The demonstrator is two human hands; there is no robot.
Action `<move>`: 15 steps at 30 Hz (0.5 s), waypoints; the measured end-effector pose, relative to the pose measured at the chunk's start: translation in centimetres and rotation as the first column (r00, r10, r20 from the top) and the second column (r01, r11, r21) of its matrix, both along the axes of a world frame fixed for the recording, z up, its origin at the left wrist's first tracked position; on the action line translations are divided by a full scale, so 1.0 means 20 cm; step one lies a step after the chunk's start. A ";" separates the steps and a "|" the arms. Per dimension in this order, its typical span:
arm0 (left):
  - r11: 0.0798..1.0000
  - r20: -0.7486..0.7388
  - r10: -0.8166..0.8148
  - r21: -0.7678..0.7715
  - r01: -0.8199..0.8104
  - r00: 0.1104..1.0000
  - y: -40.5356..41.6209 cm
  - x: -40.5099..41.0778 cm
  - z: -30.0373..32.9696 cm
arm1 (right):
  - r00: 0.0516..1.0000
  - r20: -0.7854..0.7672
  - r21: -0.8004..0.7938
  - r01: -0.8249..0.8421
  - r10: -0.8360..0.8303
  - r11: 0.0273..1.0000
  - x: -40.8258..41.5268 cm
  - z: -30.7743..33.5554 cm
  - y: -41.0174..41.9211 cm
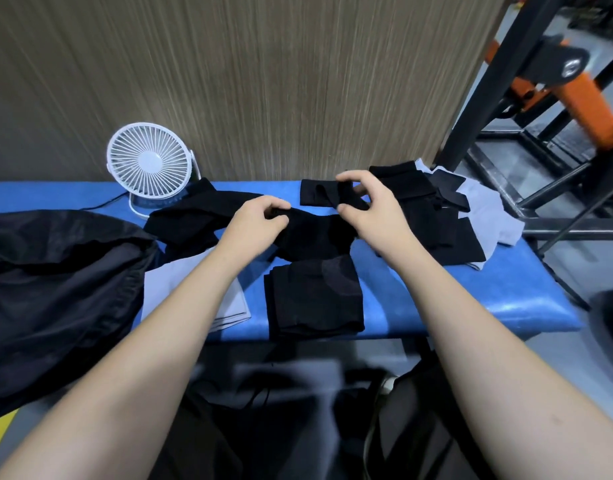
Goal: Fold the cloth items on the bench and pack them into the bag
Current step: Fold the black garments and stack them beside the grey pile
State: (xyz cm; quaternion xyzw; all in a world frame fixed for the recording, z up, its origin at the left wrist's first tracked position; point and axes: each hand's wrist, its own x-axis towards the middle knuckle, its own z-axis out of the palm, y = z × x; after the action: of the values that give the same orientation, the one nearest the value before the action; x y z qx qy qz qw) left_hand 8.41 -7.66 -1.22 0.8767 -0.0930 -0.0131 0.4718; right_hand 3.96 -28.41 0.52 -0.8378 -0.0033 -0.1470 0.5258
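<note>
A black cloth lies spread across the middle of the blue bench. My left hand pinches its upper edge with curled fingers. My right hand pinches the same cloth further right, fingers curled round a fold. A folded black stack sits at the bench's near edge, just below my hands. A folded grey cloth lies to its left. A pile of black and grey cloths rests at the right end. A large black bag lies open on the left.
A white desk fan stands at the back left against a wood-grain wall. A black and orange metal frame rises at the right. Dark bags sit on the floor below the bench's near edge.
</note>
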 end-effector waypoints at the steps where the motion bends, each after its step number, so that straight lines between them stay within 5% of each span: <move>1: 0.999 -0.021 0.002 -0.036 -0.002 1.000 0.00 0.01 0.00 | 0.998 -0.012 0.016 -0.055 0.056 0.998 0.01 0.00 0.03; 8: 0.988 -0.091 -0.013 -0.157 -0.001 0.996 0.01 -0.01 0.00 | 0.919 -0.182 0.091 -0.338 0.349 0.937 0.02 -0.02 0.18; 11: 0.991 -0.062 0.061 -0.117 -0.068 0.996 0.02 -0.01 -0.01 | 0.956 -0.171 0.046 -0.234 0.238 0.971 0.03 -0.02 0.16; 15: 0.947 -0.107 0.081 -0.302 -0.110 0.991 0.03 -0.03 0.05 | 0.988 -0.153 -0.084 -0.038 0.025 0.996 0.05 -0.06 0.09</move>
State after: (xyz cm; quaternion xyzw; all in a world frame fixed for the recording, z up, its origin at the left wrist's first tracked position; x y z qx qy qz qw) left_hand 7.90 -7.09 -0.29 0.7946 -0.0295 -0.0164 0.6062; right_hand 4.96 -26.62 -0.61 -0.8683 0.0170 -0.0741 0.4901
